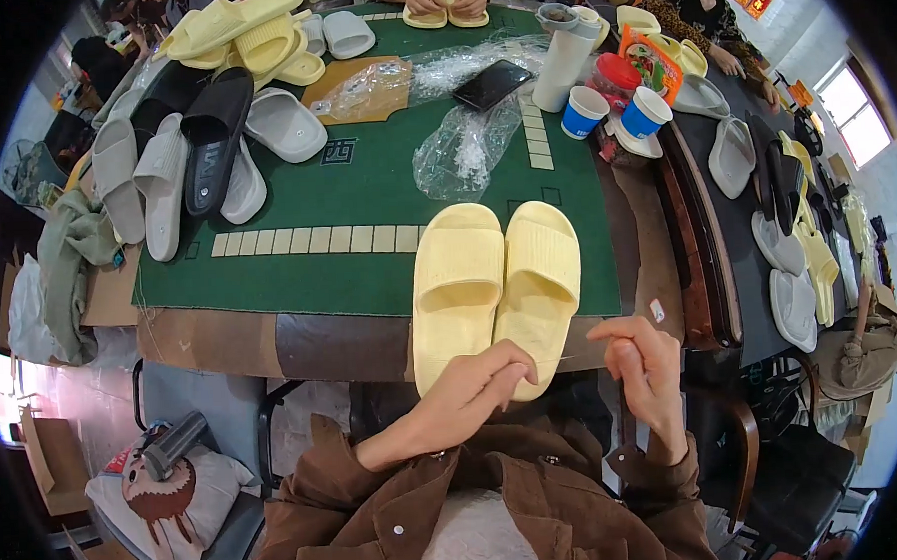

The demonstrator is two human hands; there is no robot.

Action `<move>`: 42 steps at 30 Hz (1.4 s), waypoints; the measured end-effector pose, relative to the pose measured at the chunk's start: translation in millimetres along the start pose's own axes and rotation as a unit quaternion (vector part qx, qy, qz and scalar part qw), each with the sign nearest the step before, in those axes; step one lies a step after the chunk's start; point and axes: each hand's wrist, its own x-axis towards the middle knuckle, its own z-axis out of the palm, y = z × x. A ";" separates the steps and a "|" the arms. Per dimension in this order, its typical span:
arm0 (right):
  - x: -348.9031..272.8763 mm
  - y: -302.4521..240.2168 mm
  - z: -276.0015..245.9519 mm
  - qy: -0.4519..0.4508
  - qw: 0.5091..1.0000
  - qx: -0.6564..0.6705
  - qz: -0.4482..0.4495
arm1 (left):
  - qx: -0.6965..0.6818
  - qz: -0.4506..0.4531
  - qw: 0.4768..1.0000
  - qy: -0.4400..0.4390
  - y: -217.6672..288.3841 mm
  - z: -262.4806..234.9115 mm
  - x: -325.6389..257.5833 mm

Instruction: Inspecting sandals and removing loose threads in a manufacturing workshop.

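Note:
A pair of pale yellow slide slippers lies side by side at the table's near edge, toes pointing away from me. My left hand (476, 387) is over the heels, fingers bent together and covering part of the left slipper (458, 265). Whether anything small is between those fingertips is hidden. My right hand (643, 372) hovers just right of the right slipper (541, 266), apart from it. Its index finger reaches toward the slipper, the thumb is separate, and nothing shows in its grasp.
The green mat (315, 196) carries grey and black slippers (212, 140), a yellow slipper pile (258, 38), a phone (493, 85), plastic wrap (468, 149), paper cups (585, 112) and a white tumbler (566, 65). Across the table, another person's hands (446, 0) touch yellow slippers. More slippers fill the right-hand table.

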 end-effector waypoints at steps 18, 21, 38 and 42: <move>-15.7 25.1 0.1 -0.110 0.956 -0.233 -0.140 | 0.602 0.174 0.779 0.038 41.8 -48.8 -42.5; -22.2 23.4 4.7 -0.153 0.955 -0.197 -0.161 | 0.708 0.135 0.693 -0.005 37.1 -52.9 -45.8; -28.2 22.0 26.6 -0.050 0.929 -0.305 -0.206 | 0.522 0.202 0.827 0.057 -9.7 -31.2 -50.7; -26.5 32.1 46.9 -0.036 0.923 -0.339 -0.180 | 0.492 0.139 0.858 0.046 -22.7 -28.8 -32.9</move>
